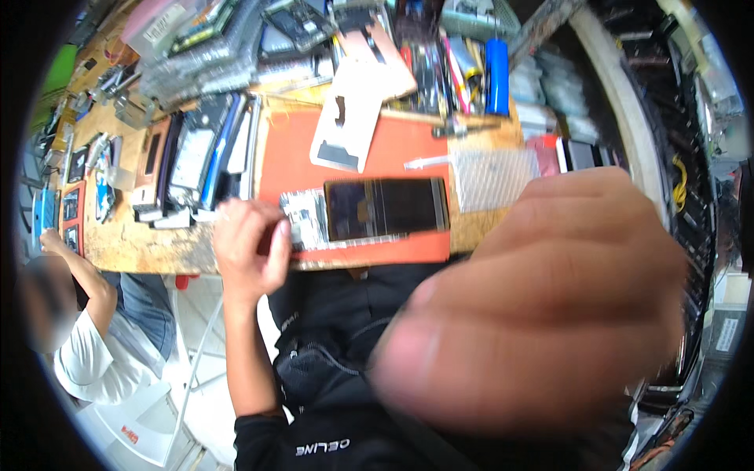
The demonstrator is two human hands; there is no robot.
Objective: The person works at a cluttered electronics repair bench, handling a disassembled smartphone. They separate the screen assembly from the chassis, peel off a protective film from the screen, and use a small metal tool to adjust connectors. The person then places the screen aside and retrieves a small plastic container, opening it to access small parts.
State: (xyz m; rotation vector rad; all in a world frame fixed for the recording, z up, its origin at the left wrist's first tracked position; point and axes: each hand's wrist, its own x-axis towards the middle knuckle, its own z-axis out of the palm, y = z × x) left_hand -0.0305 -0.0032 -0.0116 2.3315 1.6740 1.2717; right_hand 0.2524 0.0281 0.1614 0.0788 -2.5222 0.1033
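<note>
My left hand (253, 242) rests at the table's front edge, its fingers loosely bent and the thumb apart, with nothing seen in it. Beside its fingertips lies a shiny silver sheet (305, 217). Partly over that sheet is a dark phone screen panel (386, 209), flat on an orange mat (290, 149). My right hand (550, 306) is raised very close to the camera, large and blurred. Its fingers are curled in and pressed together; whatever may be inside is hidden. Behind the panel lies a white phone-shaped plate (349, 118) with dark cutouts.
A bubble-wrap pouch (495, 179) lies right of the mat. Stacked phones (196, 149) stand at left, with plastic-wrapped parts (212, 59) behind. Several tools and a blue cylinder (496, 77) crowd the back. Another person (102, 337) sits at the far left.
</note>
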